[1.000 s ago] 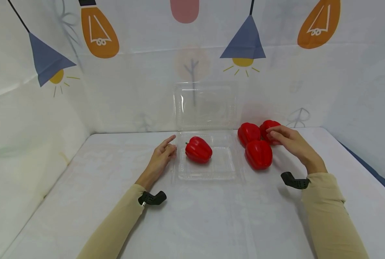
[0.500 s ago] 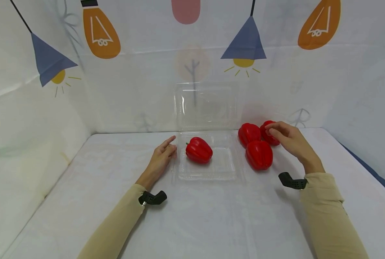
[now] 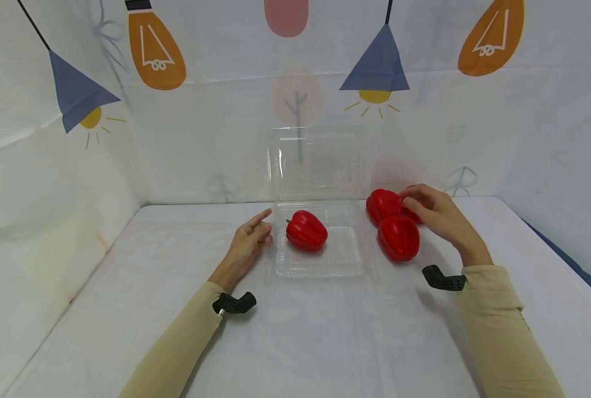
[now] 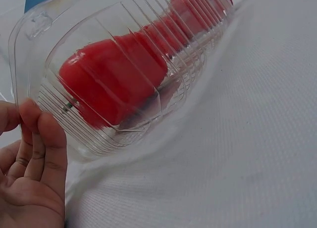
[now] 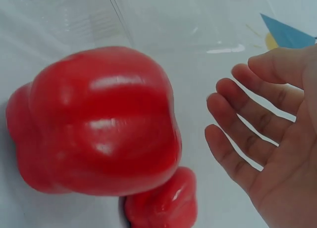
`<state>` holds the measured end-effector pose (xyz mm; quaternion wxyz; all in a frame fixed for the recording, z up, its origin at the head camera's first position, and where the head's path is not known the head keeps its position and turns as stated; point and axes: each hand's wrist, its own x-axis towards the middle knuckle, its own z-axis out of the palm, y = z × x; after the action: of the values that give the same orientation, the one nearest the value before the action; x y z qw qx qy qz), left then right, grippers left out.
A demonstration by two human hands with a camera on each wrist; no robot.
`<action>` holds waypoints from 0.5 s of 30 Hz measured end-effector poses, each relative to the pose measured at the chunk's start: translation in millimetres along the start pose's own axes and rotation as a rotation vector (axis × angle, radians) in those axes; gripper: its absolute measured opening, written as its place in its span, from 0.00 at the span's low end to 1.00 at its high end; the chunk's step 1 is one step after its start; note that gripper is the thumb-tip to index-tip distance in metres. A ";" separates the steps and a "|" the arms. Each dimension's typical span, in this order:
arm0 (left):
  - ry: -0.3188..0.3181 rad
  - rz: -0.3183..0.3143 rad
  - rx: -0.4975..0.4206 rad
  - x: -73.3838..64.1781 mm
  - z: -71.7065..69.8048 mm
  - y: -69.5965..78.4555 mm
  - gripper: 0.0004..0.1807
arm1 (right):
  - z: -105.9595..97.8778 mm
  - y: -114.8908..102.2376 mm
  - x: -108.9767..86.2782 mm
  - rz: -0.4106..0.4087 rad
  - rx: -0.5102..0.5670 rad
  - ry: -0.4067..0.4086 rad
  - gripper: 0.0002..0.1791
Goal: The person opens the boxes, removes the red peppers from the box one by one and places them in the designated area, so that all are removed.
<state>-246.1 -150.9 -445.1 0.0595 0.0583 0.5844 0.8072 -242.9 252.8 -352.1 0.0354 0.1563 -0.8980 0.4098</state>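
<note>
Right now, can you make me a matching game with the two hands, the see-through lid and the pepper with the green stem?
1. left hand
2. right hand
3. lid
4. pepper with the green stem

A. raised at the back
B. near the peppers outside, holding nothing
C. inside the clear container
D. at the container's left edge

Pairs: 1-D, 2-B, 3-A, 4-C

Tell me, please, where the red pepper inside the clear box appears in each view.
Head: the red pepper lies near the middle, its green stem pointing left.
Left wrist: upper left of the picture, seen through the box's wall.
Right wrist: not visible; only other peppers show.
Shared landmark: the clear box, seen only faintly at the top of the right wrist view.
</note>
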 end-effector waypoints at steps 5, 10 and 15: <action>-0.007 -0.001 -0.013 -0.5 -0.4 0.5 0.27 | 6.9 -7.3 1.4 -0.003 -0.016 -0.019 0.20; -0.011 0.000 -0.014 0.1 -0.4 0.0 0.28 | 14.3 -11.4 3.9 0.007 -0.055 -0.021 0.18; -0.003 -0.008 -0.006 -1.2 0.4 1.2 0.28 | 20.1 -15.6 4.4 -0.034 -0.073 -0.034 0.17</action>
<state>-244.9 -151.1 -443.9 0.0637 0.0572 0.5820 0.8086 -241.0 227.0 -353.2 0.0331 0.1772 -0.9101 0.3733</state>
